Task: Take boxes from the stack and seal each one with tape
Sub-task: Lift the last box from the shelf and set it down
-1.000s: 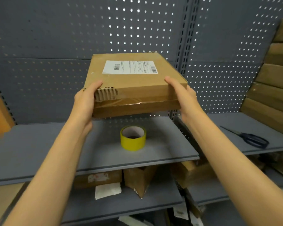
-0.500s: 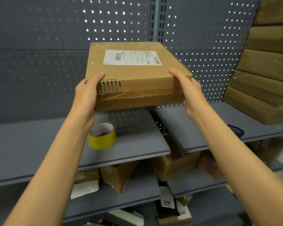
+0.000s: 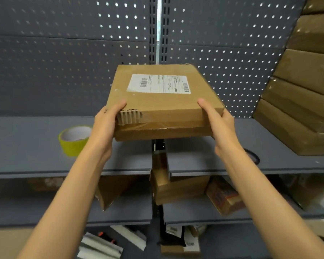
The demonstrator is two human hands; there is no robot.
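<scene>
Two hands are clamped on a flat cardboard box (image 3: pixel 163 103), which is held in the air above the gap between two grey shelves. The left hand (image 3: pixel 107 126) is wrapped round the near left corner, thumb laid on the top face beside a torn patch of exposed corrugation; the right hand (image 3: pixel 220 124) is curled round the near right corner in the same way, thumb on top. A white shipping label (image 3: pixel 159 83) with barcodes is stuck on the far half of the top face, and a band of brown tape is seen along the near edge. The box is tilted slightly, its near edge lower.

A roll of yellow tape (image 3: pixel 74 140) is stood on the left shelf (image 3: pixel 26 146), just left of the left forearm and well apart from the box. A leaning stack of boxes (image 3: pixel 303 101) is rested on the right shelf (image 3: pixel 288 161) against the perforated back panel (image 3: pixel 64 53). A dark object, mostly hidden by the right forearm, is lying on the right shelf. More cartons and papers are scattered on the lower shelves.
</scene>
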